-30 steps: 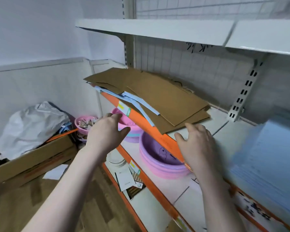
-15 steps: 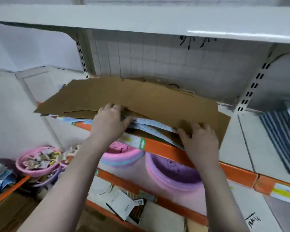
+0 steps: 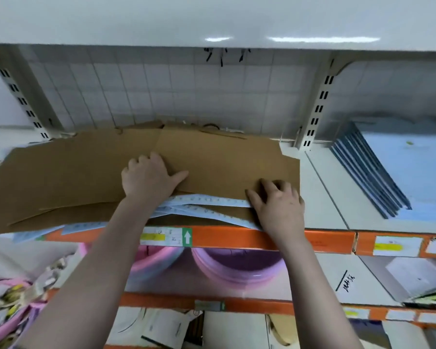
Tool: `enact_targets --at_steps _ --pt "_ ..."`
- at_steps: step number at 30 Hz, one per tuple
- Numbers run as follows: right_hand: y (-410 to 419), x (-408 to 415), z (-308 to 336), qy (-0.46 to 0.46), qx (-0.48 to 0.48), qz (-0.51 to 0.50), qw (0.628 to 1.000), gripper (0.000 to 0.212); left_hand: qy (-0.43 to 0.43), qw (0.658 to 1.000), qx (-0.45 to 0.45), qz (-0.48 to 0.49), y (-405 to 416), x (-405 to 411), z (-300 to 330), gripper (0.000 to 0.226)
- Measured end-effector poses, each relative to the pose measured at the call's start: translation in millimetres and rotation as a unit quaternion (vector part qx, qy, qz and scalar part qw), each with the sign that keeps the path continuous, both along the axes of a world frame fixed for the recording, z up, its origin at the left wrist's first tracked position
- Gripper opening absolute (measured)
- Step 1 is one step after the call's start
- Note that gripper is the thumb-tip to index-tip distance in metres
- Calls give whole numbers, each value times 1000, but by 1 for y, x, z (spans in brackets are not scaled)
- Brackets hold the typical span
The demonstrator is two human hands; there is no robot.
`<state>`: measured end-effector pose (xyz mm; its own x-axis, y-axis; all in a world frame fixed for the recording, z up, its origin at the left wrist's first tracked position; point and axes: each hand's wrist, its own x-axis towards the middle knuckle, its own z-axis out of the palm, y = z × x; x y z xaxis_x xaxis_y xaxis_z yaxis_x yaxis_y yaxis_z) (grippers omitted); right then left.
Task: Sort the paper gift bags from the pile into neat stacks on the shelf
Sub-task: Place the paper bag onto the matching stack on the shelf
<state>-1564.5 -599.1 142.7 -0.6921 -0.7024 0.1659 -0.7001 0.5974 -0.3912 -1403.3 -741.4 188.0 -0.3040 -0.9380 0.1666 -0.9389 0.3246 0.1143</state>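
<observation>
Fingers on the left hand point(image 3: 149, 176) lie flat on top of the flat brown kraft paper gift bags point(image 3: 219, 162) with the thumb stuck out, while the right hand point(image 3: 278, 204) curls its fingers over the pile's front right corner, thumb by the pale blue paper bags point(image 3: 204, 206) poking out underneath. That whole pile sits on the white metal shelf point(image 3: 320, 197) with the orange front edge, at least two brown sheets overlapping and three or so blue edges showing. Off to the right there's one separate stack of light blue flat bags point(image 3: 398, 170), and two pink plastic basins point(image 3: 237, 265) sit on the shelf below.
</observation>
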Motion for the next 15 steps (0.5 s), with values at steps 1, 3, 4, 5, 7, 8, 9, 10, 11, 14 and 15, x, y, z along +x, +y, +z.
enact_targets --at_steps 1,3,4,5,7,8,9,10,11,14,15 --pt "-1 -2 -1 1 -5 1 1000 50 3 1000 -2 0 -2 -3 1 78" --pt "-2 -6 -2 -1 -10 -9 1000 52 32 999 10 9 -6 -8 3 83" --pt "-2 -9 -1 -7 -11 -18 1000 53 62 998 23 17 -8 -8 5 84" --pt "-3 -13 -1 -18 -11 -29 999 54 99 994 38 24 -11 -8 7 82" --pt "-4 -19 0 -33 -11 -48 998 57 175 982 62 25 -16 -7 11 73" --pt "-5 -23 1 -33 -9 -53 998 58 209 976 66 16 -17 -7 12 66" --pt "-6 -26 2 -32 -6 -56 998 60 241 968 67 3 -16 -6 12 60" --pt "-8 -30 3 -34 -3 -58 998 62 274 959 69 -12 -16 -7 12 55" --pt "-10 -33 5 -38 -2 -59 998 64 309 948 75 -22 -14 -7 11 52" --pt "-14 -45 9 -62 -18 -64 996 67 443 886 133 -36 -9 -2 7 43" --pt "-15 -50 9 -71 -30 -66 995 66 481 863 150 -39 -7 1 6 39"
